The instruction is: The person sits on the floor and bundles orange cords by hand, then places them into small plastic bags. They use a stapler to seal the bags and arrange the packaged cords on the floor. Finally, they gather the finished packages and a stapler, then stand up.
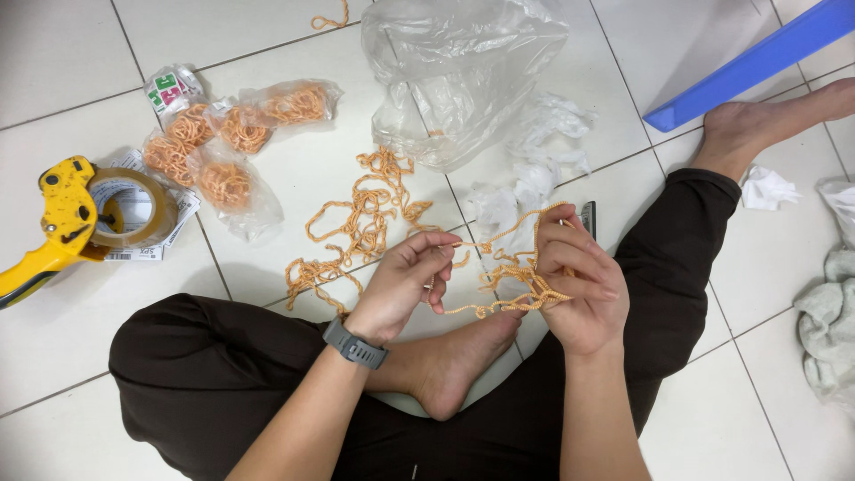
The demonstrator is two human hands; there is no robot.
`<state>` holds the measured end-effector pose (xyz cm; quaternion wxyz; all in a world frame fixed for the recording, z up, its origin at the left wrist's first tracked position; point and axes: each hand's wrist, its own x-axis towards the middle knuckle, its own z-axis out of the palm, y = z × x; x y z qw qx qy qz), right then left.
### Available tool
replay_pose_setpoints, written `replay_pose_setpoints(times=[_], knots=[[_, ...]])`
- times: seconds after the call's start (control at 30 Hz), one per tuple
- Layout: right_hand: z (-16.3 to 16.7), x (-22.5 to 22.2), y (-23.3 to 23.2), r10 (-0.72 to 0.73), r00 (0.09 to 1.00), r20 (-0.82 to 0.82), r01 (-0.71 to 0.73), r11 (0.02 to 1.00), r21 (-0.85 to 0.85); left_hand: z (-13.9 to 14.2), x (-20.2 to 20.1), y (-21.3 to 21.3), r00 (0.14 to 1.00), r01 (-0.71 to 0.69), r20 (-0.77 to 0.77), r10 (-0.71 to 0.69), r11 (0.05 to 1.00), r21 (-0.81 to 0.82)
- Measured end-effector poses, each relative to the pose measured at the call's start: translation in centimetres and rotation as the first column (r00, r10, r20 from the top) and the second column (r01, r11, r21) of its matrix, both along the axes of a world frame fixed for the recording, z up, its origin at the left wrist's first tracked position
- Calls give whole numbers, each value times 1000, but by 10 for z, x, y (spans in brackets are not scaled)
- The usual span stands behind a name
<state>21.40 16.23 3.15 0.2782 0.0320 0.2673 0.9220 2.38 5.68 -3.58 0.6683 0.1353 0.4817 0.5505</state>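
Observation:
I sit cross-legged on a white tiled floor. My right hand (581, 283) is closed around a tangled bunch of orange chain (521, 281). My left hand (405, 281), with a grey watch on its wrist, pinches a strand of that same chain running across to the right hand. More loose orange chain (361, 218) lies in a heap on the floor just beyond my hands. Several small clear bags of coiled orange chain (227, 142) lie at the far left.
A yellow tape dispenser (67, 223) with a brown tape roll lies at left. A large crumpled clear plastic bag (459, 76) sits at the back. White crumpled scraps (534, 169) lie beside it. A blue board (757, 58) is at top right, grey cloth (828, 321) at right.

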Motion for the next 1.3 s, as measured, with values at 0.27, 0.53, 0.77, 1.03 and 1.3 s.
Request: replay_pose_setpoints(times=[0.27,0.53,0.77,1.03,1.3], knots=[[-2,-1,-2,-2,989,148,7,999,-34,31,36,-10,579,35,-758,299,920,390],[-3,-3,0,27,979,204,-2,993,-121,45,49,-13,725,66,-621,298,867,494],[-4,5,4,-64,932,356,84,996,-40,21,36,-16,953,-96,-230,195,920,381],[-15,5,5,-47,894,445,57,998,-10,17,38,-18,970,-241,81,228,872,425],[-26,23,7,-110,838,534,59,992,112,9,66,-13,961,-218,-72,266,894,391]])
